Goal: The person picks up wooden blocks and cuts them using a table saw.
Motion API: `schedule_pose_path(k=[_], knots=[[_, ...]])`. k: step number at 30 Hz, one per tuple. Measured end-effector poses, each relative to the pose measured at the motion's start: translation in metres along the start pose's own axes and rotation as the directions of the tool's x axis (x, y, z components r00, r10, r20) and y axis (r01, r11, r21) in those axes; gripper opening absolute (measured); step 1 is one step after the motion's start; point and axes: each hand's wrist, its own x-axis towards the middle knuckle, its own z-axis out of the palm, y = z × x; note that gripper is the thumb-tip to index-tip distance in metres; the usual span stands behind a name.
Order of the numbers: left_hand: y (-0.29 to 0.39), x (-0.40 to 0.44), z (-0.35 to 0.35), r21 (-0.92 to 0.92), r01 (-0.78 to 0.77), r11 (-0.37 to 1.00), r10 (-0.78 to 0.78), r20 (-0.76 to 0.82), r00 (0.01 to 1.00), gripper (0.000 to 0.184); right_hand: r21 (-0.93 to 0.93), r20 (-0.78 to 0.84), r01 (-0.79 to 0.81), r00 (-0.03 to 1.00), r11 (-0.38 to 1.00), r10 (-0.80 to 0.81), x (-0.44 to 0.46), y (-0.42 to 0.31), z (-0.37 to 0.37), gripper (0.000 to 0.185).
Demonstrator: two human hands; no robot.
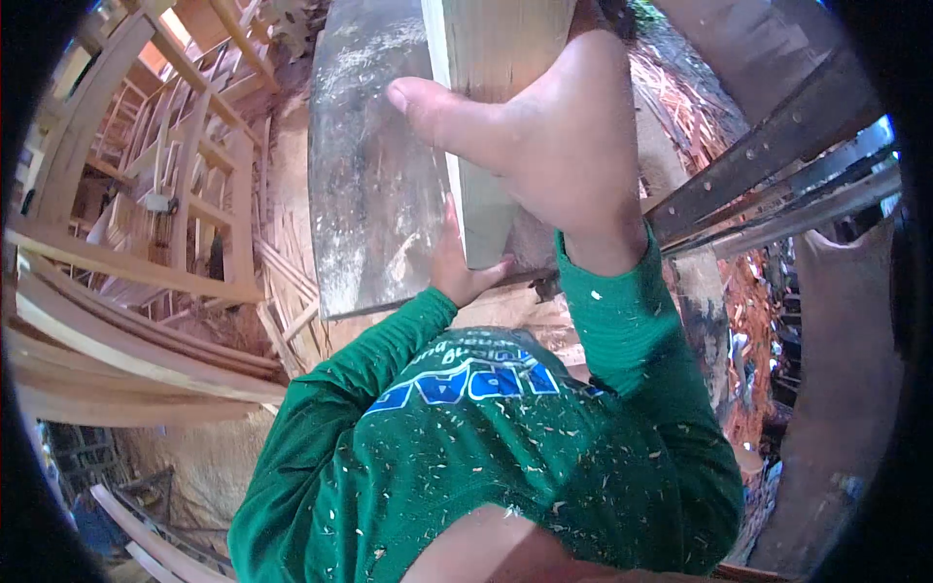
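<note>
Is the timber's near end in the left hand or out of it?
In it, apparently: the left hand has fingers on either side of the timber at its near end.

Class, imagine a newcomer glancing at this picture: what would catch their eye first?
Probably the right hand, large at top centre, its thumb extended across the pale wooden beam, whose near end the left hand holds. Next, the green shirt, flecked with pale shavings, fills the bottom, while wooden frames crowd the upper left.
</note>
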Motion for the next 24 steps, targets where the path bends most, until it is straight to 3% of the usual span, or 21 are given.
schedule_pose_path(k=[1, 4, 7, 9, 12, 16, 22, 24], knots=[[-0.003, 0.008, 0.0, -0.009, -0.003, 1.0, 0.003, 0.008, 1.0, 0.137, -0.032, 0.019, -0.093, 0.995, 0.995, 0.094, 0.005, -0.003, 0.004, 0.033], [-0.006, 0.051, -0.009, -0.091, 0.076, 0.993, -0.066, 0.111, 0.992, 0.135, -0.039, -0.085, 0.012, 0.996, 0.999, -0.015, 0.041, 0.025, 0.025, 0.033], [-0.016, 0.095, -0.001, 0.023, -0.062, 0.998, 0.062, -0.01, 0.998, 0.128, 0.005, -0.27, 0.251, 0.932, 0.968, -0.24, 0.089, 0.059, 0.035, 0.035], [-0.018, 0.109, 0.007, 0.031, -0.12, 0.992, 0.122, -0.1, 0.987, 0.123, -0.072, -0.362, 0.338, 0.868, 0.939, -0.34, 0.092, 0.064, 0.031, 0.035], [0.012, 0.12, -0.006, -0.111, -0.071, 0.991, 0.059, -0.113, 0.992, 0.117, -0.09, -0.414, 0.361, 0.834, 0.928, -0.365, 0.107, 0.076, 0.031, 0.035], [0.015, 0.12, -0.006, 0.079, -0.206, 0.975, 0.208, -0.016, 0.978, 0.116, -0.02, -0.277, 0.271, 0.923, 0.962, -0.266, 0.117, 0.094, 0.017, 0.033], [0.037, 0.107, 0.024, 0.007, -0.142, 0.99, 0.139, -0.263, 0.955, 0.129, 0.036, -0.018, 0.327, 0.945, 0.944, -0.326, 0.097, 0.129, -0.015, 0.031], [0.05, 0.102, 0.027, 0.064, -0.152, 0.986, 0.164, -0.289, 0.943, 0.131, 0.035, 0.076, 0.341, 0.937, 0.94, -0.342, 0.088, 0.138, -0.028, 0.031]])
